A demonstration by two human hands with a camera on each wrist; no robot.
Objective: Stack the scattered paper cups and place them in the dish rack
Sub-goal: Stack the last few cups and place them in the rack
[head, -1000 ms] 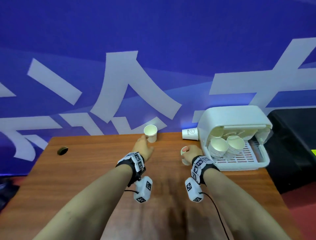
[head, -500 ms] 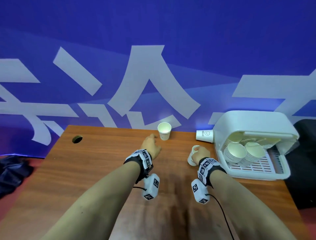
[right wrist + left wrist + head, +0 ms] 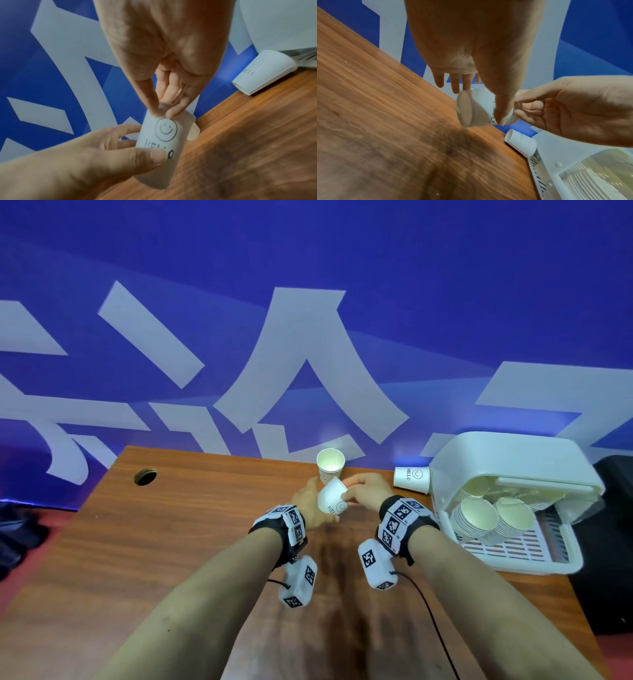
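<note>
Held cup (image 3: 333, 498): tilted, above the table (image 3: 178, 542), gripped at the wall by the left hand (image 3: 310, 503), thumb pressed on its print; pinched at the base end by right hand (image 3: 366, 491) fingertips (image 3: 173, 112).
Upright cup (image 3: 330, 463): at the far edge, just behind.
Lying cup (image 3: 411, 478): on its side, beside the rack (image 3: 555, 563).
Stacks (image 3: 493, 517): two, lying inside the rack.

A staged demo or exhibition space, not a home: a huge blue printed backdrop (image 3: 308, 302) with pale lettering stands right behind a wood-grain counter (image 3: 171, 542) with a cable hole (image 3: 145, 476).
</note>
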